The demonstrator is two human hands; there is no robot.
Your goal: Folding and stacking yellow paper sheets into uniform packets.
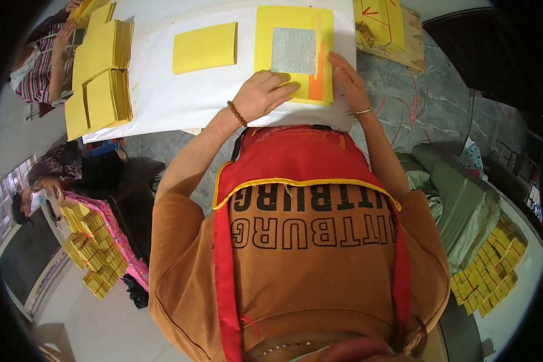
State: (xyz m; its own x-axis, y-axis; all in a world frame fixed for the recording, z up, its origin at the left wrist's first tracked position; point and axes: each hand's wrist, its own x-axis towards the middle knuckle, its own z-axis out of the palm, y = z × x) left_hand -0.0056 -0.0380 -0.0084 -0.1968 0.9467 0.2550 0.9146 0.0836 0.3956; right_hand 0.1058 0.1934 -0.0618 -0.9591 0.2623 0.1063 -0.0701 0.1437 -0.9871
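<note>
A yellow paper sheet (264, 42) lies on the white-covered table, with a silver square (294, 50) in its middle and an orange strip (315, 89) along its right side. My left hand (264, 95) rests at the sheet's near left part, fingers stretched over the paper just below the silver square. At the right edge, my right hand (351, 83) is held with its fingers extended alongside the sheet. Neither hand visibly grips anything. Left of the sheet sits a folded yellow paper (205, 48).
Tall stacks of folded yellow paper (110, 84) line the table's left end. Another person (42, 66) works beyond them; a second person (54, 172) is lower left, by bundled yellow paper (96, 253). More yellow bundles (489, 268) lie at right. A wooden board (411, 42) holds yellow paper.
</note>
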